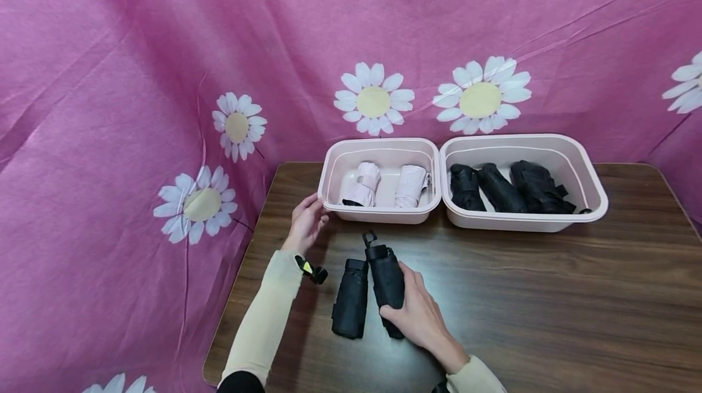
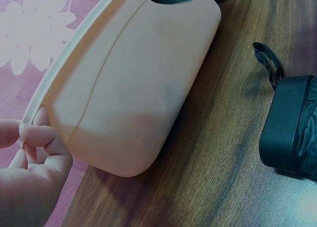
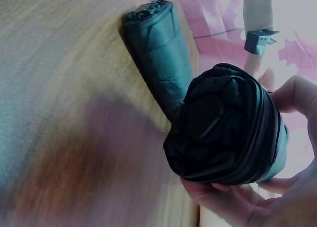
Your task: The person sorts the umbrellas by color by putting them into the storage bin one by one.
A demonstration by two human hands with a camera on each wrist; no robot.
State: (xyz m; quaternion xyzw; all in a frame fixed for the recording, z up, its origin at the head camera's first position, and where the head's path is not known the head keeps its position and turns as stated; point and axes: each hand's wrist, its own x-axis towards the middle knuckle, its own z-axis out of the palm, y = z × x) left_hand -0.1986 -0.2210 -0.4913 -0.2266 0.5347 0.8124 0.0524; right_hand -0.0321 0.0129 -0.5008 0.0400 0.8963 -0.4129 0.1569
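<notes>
My left hand (image 1: 308,222) pinches the rim at the near left corner of the left pale pink bin (image 1: 378,216); in the left wrist view, thumb and fingers (image 2: 42,138) close over that rim. My right hand (image 1: 419,314) grips a black folded umbrella (image 1: 386,277), its handle and wrist loop pointing toward the bins. That umbrella's bunched end (image 3: 218,128) faces the camera in the right wrist view. Just left of it, a second black folded umbrella (image 1: 350,301) lies on the table. Two white folded umbrellas (image 1: 365,183) lie inside the left bin.
A larger pale pink bin (image 1: 510,222) stands against the left one and holds several black folded umbrellas (image 1: 499,189). Both bins sit at the back of the brown wooden table (image 1: 620,295). Behind hangs a pink cloth (image 1: 296,46) with white daisies.
</notes>
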